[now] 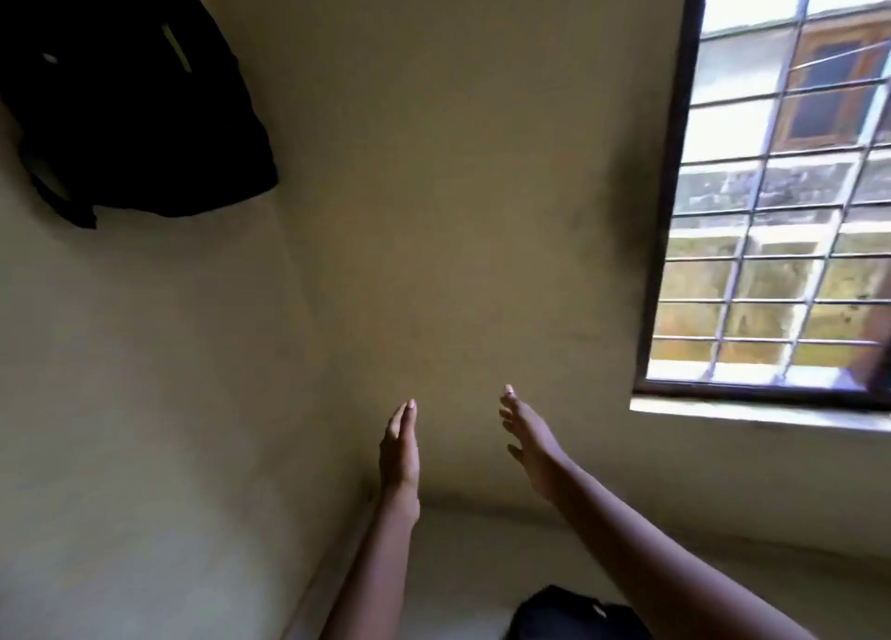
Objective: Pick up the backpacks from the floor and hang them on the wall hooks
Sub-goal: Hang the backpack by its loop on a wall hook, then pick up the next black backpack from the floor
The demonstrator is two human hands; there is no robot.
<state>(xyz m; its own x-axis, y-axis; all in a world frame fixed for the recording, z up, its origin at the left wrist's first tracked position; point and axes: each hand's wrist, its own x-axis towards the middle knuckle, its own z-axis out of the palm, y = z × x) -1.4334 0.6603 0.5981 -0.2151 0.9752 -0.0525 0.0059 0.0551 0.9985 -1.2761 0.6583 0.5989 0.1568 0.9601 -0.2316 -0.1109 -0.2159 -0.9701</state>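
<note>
A black backpack [125,99] hangs high on the left wall at the top left; its hook is hidden behind it. A second black backpack [569,615] lies on the pale floor at the bottom edge, partly behind my right forearm. My left hand [399,451] and my right hand [530,446] are held out in front of the corner wall, fingers extended, both holding nothing. They are well below and to the right of the hanging backpack, and above the one on the floor.
Two cream walls meet in a corner [366,446] just behind my hands. A dark-framed window with a metal grille [771,205] fills the right side, with a white sill [752,410] below it.
</note>
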